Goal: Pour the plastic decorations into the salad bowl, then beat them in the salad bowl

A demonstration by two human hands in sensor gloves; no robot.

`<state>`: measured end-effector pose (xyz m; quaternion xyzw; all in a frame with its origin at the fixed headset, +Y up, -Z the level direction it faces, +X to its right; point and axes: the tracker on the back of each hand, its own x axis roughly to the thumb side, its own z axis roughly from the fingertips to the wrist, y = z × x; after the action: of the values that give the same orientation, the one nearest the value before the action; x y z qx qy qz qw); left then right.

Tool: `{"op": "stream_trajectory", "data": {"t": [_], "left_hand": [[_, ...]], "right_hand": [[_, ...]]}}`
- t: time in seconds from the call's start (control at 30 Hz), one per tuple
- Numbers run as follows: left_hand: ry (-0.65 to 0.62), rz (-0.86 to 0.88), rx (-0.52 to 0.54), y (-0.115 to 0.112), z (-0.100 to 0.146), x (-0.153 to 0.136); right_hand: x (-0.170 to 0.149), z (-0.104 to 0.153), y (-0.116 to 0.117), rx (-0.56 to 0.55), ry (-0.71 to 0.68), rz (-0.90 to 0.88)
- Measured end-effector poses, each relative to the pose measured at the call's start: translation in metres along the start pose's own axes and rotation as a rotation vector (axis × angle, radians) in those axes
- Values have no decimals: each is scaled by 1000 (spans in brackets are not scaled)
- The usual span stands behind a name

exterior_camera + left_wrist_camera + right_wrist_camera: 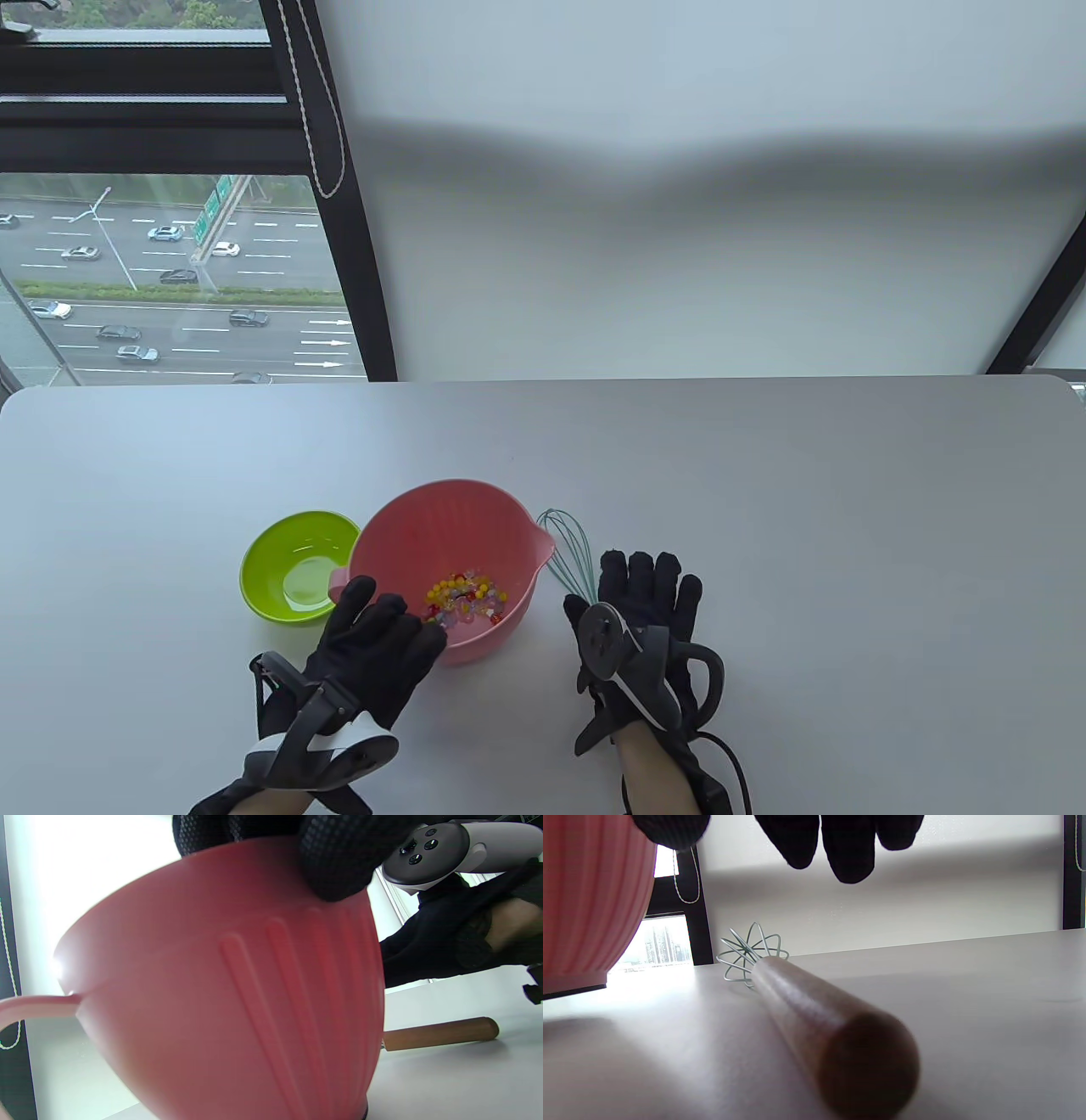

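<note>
The pink salad bowl stands on the table with several colourful plastic decorations at its bottom. My left hand grips its near rim, the thumb by the small handle; in the left wrist view the fingers lie over the ribbed bowl wall. The whisk lies right of the bowl, with teal wires and a brown wooden handle. My right hand hovers open just above that handle, and its fingers are straight and apart from it.
An empty green bowl sits touching or nearly touching the pink bowl's left side. The grey table ends at a window and a white blind behind. The whisk handle also shows past the bowl in the left wrist view.
</note>
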<state>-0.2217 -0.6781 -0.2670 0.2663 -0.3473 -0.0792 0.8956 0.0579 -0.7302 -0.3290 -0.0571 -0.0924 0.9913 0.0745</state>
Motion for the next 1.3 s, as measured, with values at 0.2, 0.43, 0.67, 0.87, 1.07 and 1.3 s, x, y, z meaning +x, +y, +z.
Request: {"op": "stream_trajectory", "data": {"t": [0.2, 0.43, 0.67, 0.87, 1.07, 1.3], "left_hand": [[-46, 17, -41, -5, -2, 8], [36, 311, -6, -7, 1, -16], [453, 479, 47, -23, 4, -77], [602, 802, 76, -62, 18, -92], [648, 878, 7, -79, 22, -94], [661, 900, 26, -84, 25, -91]], "right_hand": [[-2, -4, 1, 201, 51, 60], [-4, -9, 10, 343, 86, 116], [-1, -11, 18, 459, 95, 172], [-1, -11, 17, 497, 79, 175], [-3, -12, 17, 467, 65, 140], [-8, -8, 6, 177, 76, -20]]}}
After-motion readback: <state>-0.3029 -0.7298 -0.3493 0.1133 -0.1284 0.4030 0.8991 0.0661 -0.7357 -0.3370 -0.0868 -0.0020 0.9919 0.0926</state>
